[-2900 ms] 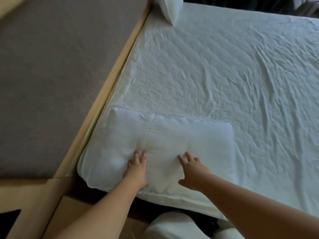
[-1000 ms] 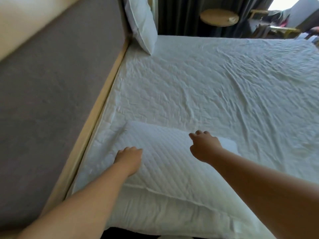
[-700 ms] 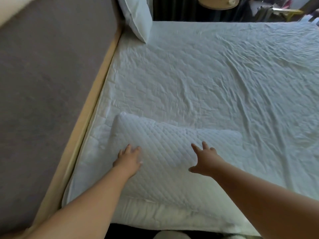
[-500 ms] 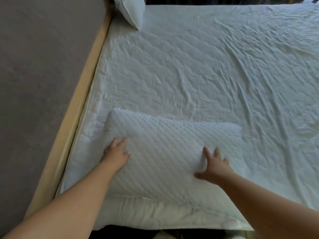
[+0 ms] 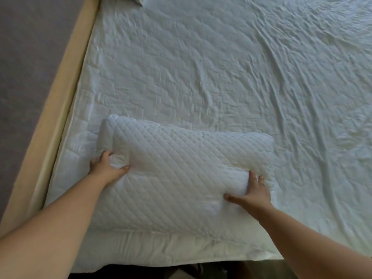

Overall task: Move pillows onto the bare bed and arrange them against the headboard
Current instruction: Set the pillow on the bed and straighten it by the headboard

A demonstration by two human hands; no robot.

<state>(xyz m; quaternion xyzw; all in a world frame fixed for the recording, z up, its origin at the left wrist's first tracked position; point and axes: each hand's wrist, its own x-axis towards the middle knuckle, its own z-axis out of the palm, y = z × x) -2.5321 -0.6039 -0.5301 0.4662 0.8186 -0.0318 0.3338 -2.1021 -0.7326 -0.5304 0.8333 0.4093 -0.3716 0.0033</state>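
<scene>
The biggest thing we see is the bed [image 5: 201, 67], covered with a wrinkly white sheet. Along its left side runs the grey headboard [image 5: 30, 57] with a tan wood edge.

Next in size is the quilted pillow [image 5: 177, 174]. It lies near the bottom left corner of the bed, close to the headboard but not leaning on it. It sits on top of a smooth white pillow [image 5: 161, 248], which peeks out along the near edge.

Then come our hands. Our left hand [image 5: 106, 168] grips the left end of the quilted pillow, with fingers and thumb curled into the soft cover so it bunches up. Our right hand [image 5: 251, 194] grasps the right end, thumb on top and fingers dug into the side.

Smallest is the tip of another pillow [image 5: 138, 0], far up in the top corner by the headboard.

We think the job is partly done. Pillows are on the bed, but this one probably must be stood up against the headboard.
</scene>
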